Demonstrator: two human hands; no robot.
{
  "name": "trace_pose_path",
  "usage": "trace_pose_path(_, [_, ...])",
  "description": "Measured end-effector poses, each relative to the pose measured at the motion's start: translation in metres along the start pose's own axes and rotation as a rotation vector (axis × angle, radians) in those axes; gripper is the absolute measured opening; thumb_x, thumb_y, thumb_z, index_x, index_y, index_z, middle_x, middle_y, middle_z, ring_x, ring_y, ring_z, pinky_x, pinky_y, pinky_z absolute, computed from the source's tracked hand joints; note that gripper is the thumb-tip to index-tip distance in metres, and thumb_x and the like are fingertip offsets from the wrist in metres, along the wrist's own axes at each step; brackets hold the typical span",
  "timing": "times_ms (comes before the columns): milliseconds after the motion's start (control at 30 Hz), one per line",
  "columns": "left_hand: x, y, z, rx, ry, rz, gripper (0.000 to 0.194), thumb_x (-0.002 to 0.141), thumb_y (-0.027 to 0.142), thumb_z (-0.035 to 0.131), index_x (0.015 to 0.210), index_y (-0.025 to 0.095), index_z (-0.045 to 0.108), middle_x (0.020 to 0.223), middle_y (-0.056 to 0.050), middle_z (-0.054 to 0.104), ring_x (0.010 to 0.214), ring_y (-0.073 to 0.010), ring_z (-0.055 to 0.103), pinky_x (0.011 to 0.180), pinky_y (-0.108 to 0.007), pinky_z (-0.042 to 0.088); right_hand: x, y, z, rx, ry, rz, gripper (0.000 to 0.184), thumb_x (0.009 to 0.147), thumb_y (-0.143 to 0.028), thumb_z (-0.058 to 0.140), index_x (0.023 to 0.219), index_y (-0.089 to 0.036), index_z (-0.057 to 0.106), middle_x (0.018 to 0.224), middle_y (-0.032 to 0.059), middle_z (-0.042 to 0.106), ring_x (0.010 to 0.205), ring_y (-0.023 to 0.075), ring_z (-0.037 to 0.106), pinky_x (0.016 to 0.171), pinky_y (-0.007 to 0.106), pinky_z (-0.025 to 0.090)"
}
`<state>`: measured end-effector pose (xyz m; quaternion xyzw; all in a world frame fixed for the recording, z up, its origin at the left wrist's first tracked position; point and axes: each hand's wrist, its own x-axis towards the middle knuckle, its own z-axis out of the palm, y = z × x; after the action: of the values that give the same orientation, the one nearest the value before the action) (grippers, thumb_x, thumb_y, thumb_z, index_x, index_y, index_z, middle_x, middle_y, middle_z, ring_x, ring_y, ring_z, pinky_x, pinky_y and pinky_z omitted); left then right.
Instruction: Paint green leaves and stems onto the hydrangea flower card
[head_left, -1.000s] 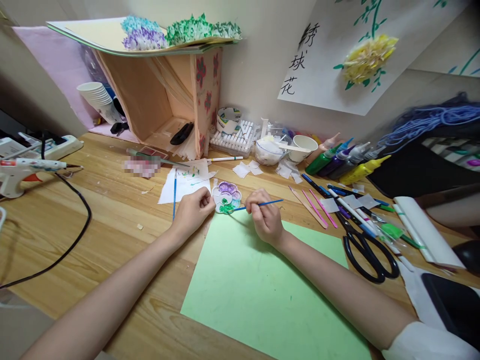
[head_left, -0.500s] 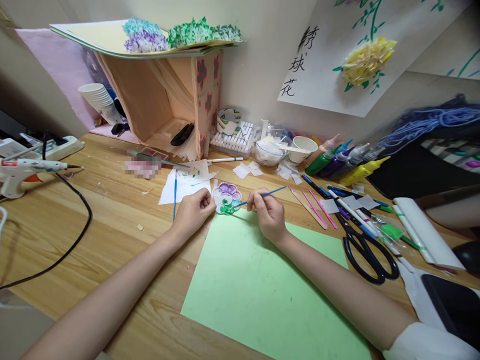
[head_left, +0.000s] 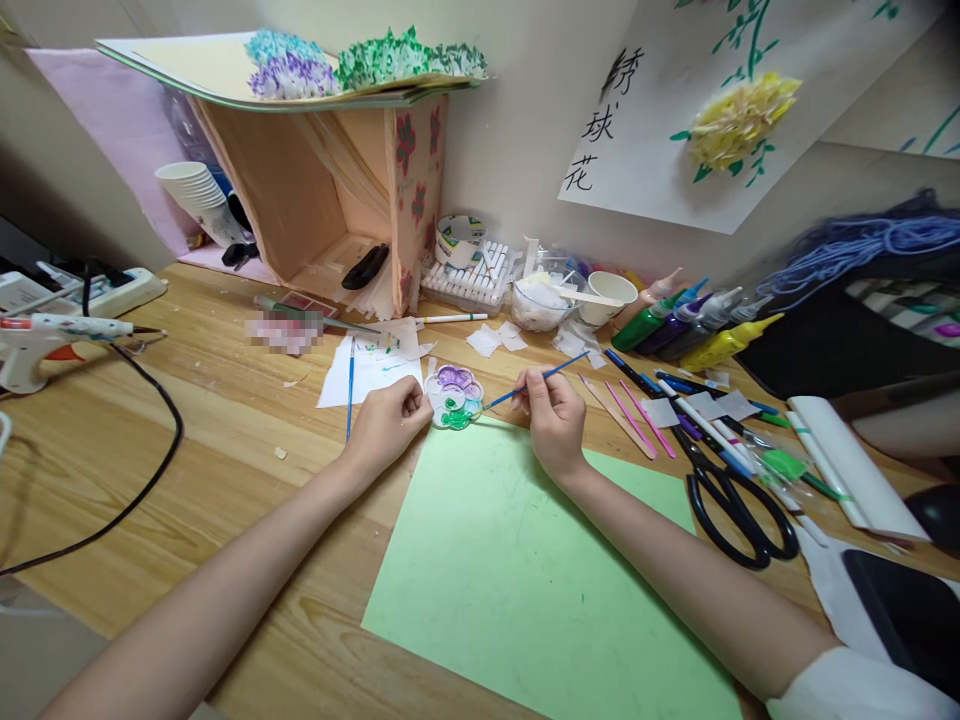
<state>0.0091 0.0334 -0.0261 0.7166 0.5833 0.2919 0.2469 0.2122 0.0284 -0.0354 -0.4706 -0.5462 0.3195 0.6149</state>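
Observation:
My right hand point(head_left: 556, 425) is closed round a thin blue paintbrush point(head_left: 551, 372). The brush slants down to the left, its tip at the lower right edge of a white flower-shaped paint palette point(head_left: 454, 398). Green, purple and pale blue paint fill some of the palette's wells. My left hand point(head_left: 386, 420) has its fingers curled at the palette's left rim and appears to pinch it; the exact contact is hidden. Under my right wrist lies a sheet of green paper point(head_left: 525, 580). A second blue paintbrush point(head_left: 350, 390) rests on white paper point(head_left: 330, 385) left of the palette.
Black-handled scissors point(head_left: 739, 515), pens and pink sticks point(head_left: 630, 410) lie on the right. Paint bottles point(head_left: 675, 320), a paper cup point(head_left: 611, 295) and a box of markers point(head_left: 469, 275) line the back. At far left sits a glue gun point(head_left: 45, 340) with a black cable point(head_left: 176, 440).
My right hand has drawn back to the right with the paintbrush, whose tip moved from the green well to the palette's edge. My left hand stays in place.

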Motion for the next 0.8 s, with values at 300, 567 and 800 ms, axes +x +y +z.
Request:
trace_pose_path(300, [-0.0006, -0.0006, -0.0008, -0.003, 0.005, 0.008, 0.015, 0.078, 0.025, 0.049, 0.064, 0.020, 0.047, 0.058, 0.005, 0.051, 0.056, -0.0103, 0.048, 0.055, -0.022, 0.034, -0.0032, 0.0001, -0.0010, -0.073, -0.078, -0.161, 0.030, 0.094, -0.034, 0.042, 0.070, -0.020, 0.053, 0.067, -0.0007, 0.052, 0.061, 0.0119, 0.052, 0.061, 0.027, 0.041])
trace_pose_path(567, [-0.0007, 0.0012, -0.0012, 0.005, 0.000, 0.000, 0.016, 0.078, 0.027, 0.048, 0.064, 0.020, 0.048, 0.058, 0.004, 0.051, 0.056, -0.0114, 0.049, 0.055, -0.022, 0.034, 0.0006, 0.0026, -0.0006, -0.027, -0.062, -0.101, 0.029, 0.093, -0.038, 0.042, 0.073, -0.020, 0.052, 0.070, -0.0003, 0.052, 0.058, 0.0110, 0.049, 0.056, 0.026, 0.040])
trace_pose_path(800, [-0.0015, 0.0010, -0.0009, -0.004, 0.005, 0.005, 0.015, 0.078, 0.027, 0.048, 0.064, 0.020, 0.048, 0.058, 0.004, 0.051, 0.056, -0.0110, 0.048, 0.055, -0.022, 0.034, 0.0033, 0.0045, 0.0001, -0.101, 0.013, 0.017, 0.029, 0.090, -0.043, 0.049, 0.073, -0.020, 0.054, 0.059, -0.0029, 0.053, 0.054, 0.0120, 0.050, 0.055, 0.026, 0.040])
